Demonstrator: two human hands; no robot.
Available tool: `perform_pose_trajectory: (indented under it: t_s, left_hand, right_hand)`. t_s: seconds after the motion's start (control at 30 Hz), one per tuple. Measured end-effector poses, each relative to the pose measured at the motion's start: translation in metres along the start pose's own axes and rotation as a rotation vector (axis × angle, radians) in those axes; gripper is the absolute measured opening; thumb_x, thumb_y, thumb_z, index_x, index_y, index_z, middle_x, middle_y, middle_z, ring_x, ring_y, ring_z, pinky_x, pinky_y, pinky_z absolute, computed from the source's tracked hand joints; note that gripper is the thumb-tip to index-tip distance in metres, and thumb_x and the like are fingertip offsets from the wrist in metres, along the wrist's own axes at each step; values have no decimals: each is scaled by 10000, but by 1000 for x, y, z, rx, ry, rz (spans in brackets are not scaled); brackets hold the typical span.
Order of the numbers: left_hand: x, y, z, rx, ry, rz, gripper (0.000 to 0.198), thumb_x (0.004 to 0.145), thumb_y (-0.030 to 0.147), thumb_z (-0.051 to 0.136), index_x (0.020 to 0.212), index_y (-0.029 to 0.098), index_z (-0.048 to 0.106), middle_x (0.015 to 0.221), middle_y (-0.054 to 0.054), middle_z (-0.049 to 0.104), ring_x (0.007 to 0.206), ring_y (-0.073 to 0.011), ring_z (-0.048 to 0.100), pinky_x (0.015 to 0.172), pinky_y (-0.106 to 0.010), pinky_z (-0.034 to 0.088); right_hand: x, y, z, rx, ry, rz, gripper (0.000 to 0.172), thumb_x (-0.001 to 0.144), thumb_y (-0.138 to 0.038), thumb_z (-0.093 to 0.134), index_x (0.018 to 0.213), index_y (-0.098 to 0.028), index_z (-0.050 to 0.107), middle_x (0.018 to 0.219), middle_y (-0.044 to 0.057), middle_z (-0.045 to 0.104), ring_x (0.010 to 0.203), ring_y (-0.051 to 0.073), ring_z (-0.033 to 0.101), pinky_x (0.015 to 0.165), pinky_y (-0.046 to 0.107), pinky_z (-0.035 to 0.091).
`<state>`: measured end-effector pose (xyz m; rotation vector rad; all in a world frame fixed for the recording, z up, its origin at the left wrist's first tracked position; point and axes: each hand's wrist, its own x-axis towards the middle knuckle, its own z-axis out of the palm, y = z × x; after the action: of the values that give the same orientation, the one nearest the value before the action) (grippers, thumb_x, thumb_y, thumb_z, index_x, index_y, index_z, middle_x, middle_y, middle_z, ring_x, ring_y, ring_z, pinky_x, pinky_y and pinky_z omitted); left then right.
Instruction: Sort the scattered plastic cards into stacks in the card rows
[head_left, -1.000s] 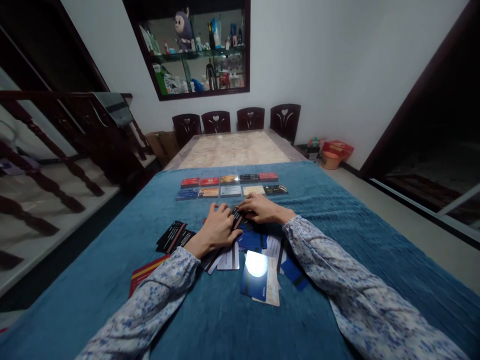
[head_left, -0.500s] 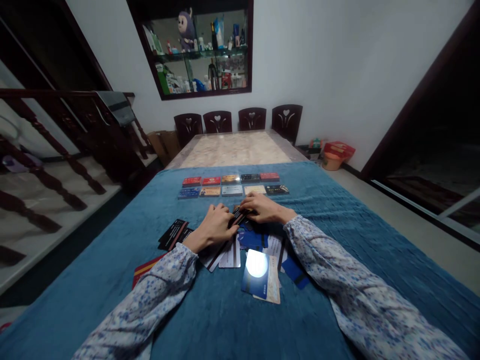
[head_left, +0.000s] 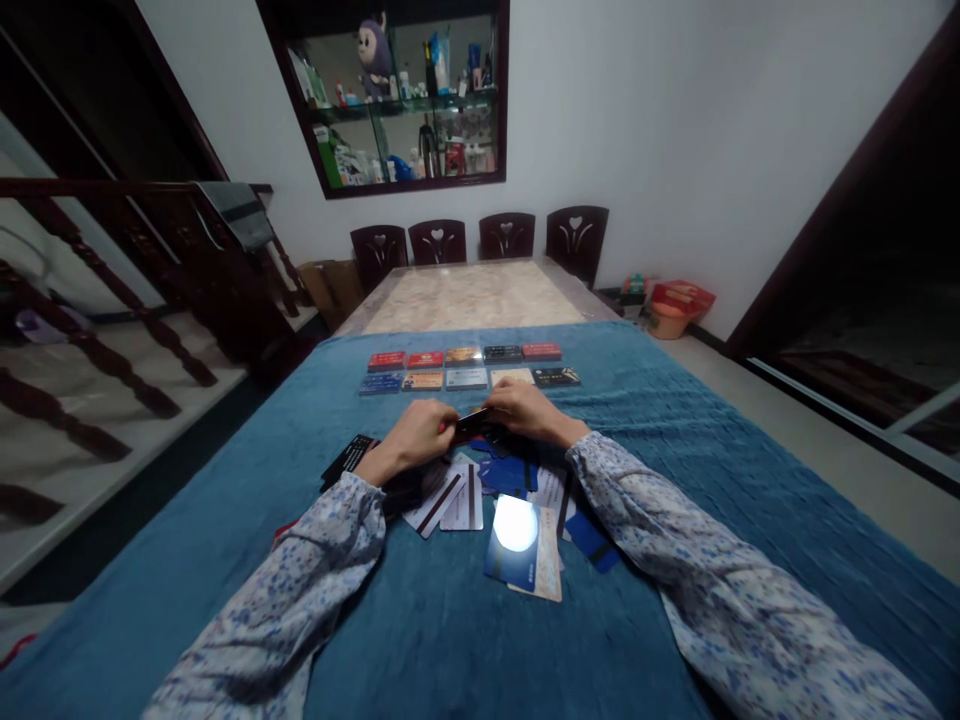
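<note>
Between my two hands is a small stack of dark cards (head_left: pixel 471 422), edge-on to me. My left hand (head_left: pixel 420 432) pinches its left end, and my right hand (head_left: pixel 521 410) grips its right end. Below them lies a loose spread of cards: white cards with a dark stripe (head_left: pixel 463 500), blue cards (head_left: pixel 511 475), and a blue card with a bright glare (head_left: pixel 514 560) over a beige card (head_left: pixel 550 560). Black cards (head_left: pixel 349 458) lie left of my left wrist. A blue card (head_left: pixel 592 540) sits by my right sleeve. Part of the spread is hidden under my hands.
Beyond my hands, two rows of neat card stacks (head_left: pixel 466 378) stand on the blue cloth (head_left: pixel 420 640). The bare marble-look tabletop (head_left: pixel 480 290) extends behind it to several dark chairs (head_left: pixel 506 238). A banister (head_left: pixel 90 300) runs at the left.
Both hands have raised the dark cards, turning them from nearly flat to edge-on. My left fingers have closed around the left end. More of the white striped cards shows.
</note>
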<state>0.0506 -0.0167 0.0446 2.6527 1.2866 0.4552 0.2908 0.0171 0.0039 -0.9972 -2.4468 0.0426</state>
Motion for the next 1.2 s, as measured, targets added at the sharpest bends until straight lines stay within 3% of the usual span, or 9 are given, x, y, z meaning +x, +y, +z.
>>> perform_pose_trajectory:
  t_s: [0.4,0.57,0.73,0.97,1.2]
  left_hand:
    - [2,-14,8,45,82,-41,334,790,84,528,958,166,805,913,-100,788,883,-235,714,832,-308,527]
    - [1,-17,15,50,127,-45,448,799,53,513,1168,155,745,1055,-129,782,970,-252,722,889,-337,542]
    - [0,-20,21,84,153,-102,392,846,72,510,1198,147,665,979,-126,765,909,-264,720,849,-362,542]
    - [-2,-18,26,103,98,-150,386,858,90,534,1232,167,587,1007,-121,754,921,-278,725,838,-357,525]
    - [-2,-18,31,71,81,-135,409,845,98,536,1250,154,551,1025,-130,730,958,-289,710,845,-391,535]
  right_hand:
    - [0,-15,-2,-78,-33,189,353,903,-147,644,1250,-206,666,1007,86,696,924,215,639,806,293,446]
    - [-2,-15,4,-119,-12,211,346,910,-162,643,1251,-220,635,1001,75,694,898,211,637,778,280,432]
    - [-2,-19,4,-135,-37,234,366,918,-169,635,1281,-213,621,1011,86,718,920,219,650,775,278,430]
    - [-2,-23,0,-114,-93,178,483,868,-144,635,1348,-174,590,1033,111,746,964,248,664,792,309,444]
    - [-2,-13,12,-97,-92,141,557,858,-148,633,1408,-150,544,1218,155,711,1072,274,623,898,371,457]
